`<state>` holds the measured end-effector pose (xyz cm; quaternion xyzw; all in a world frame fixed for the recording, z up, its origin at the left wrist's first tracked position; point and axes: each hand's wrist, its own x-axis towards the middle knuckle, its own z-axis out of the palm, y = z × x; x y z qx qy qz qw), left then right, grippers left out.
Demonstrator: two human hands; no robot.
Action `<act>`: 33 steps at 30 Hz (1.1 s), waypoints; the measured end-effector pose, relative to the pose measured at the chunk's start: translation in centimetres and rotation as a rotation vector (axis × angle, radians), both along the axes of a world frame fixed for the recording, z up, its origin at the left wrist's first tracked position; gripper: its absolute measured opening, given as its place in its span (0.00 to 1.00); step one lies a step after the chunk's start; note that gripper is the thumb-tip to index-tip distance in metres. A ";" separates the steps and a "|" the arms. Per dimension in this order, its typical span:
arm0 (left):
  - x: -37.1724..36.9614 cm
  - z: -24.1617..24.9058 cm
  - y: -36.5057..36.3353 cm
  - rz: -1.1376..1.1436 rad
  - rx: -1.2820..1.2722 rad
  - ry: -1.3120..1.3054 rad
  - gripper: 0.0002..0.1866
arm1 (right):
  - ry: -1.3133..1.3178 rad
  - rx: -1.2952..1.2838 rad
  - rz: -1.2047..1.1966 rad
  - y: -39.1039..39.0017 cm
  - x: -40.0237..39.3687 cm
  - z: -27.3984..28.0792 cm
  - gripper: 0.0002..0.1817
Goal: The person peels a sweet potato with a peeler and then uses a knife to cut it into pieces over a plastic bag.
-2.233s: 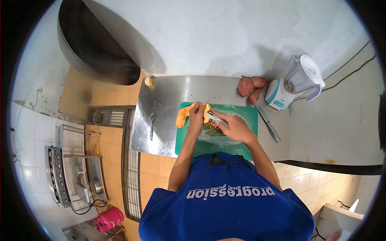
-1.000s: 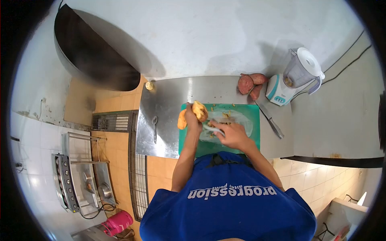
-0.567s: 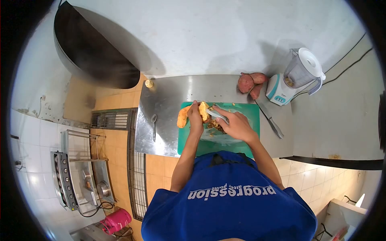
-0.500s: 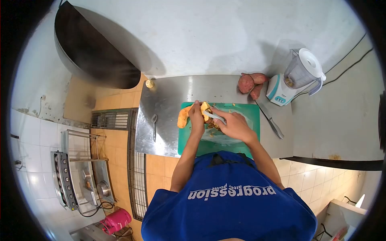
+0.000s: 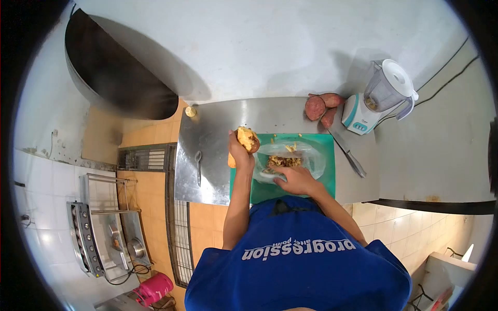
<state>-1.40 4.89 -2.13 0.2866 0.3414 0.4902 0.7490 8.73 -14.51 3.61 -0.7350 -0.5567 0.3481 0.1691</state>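
Note:
My left hand is wrapped round a partly peeled sweet potato, raised over the left edge of the green cutting board. Part of an orange peeled piece shows beside that wrist. On the board lies a clear plastic bag with a heap of peelings on it. My right hand is at the bag's near side, index finger stretched to the peelings and thumb apart. Whether the grey peeler lies under or near it, I cannot make out.
Several red-skinned sweet potatoes and a knife lie right of the board. A blender stands at the back right. A spoon and a small yellowish item are on the left side of the steel table.
My left hand has moved left with the sweet potato, away from the peelings. My right hand has come down and nearer to my body, onto the bag. The peeler is no longer clearly visible.

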 end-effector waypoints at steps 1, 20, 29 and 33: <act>-0.1 -0.5 -0.2 0.011 -0.008 0.001 0.25 | 0.001 -0.008 0.011 0.1 0.3 0.5 0.30; 0.4 -0.2 -2.9 -0.136 0.151 0.290 0.19 | -0.009 0.118 -0.109 1.2 2.6 3.4 0.33; -1.3 -1.1 -1.5 -0.081 0.060 0.229 0.19 | 0.641 -0.262 -0.453 -3.9 3.3 -7.9 0.31; -2.5 -2.0 -2.4 -0.192 0.125 0.360 0.19 | 0.775 -0.022 -0.516 -4.8 2.3 -6.6 0.26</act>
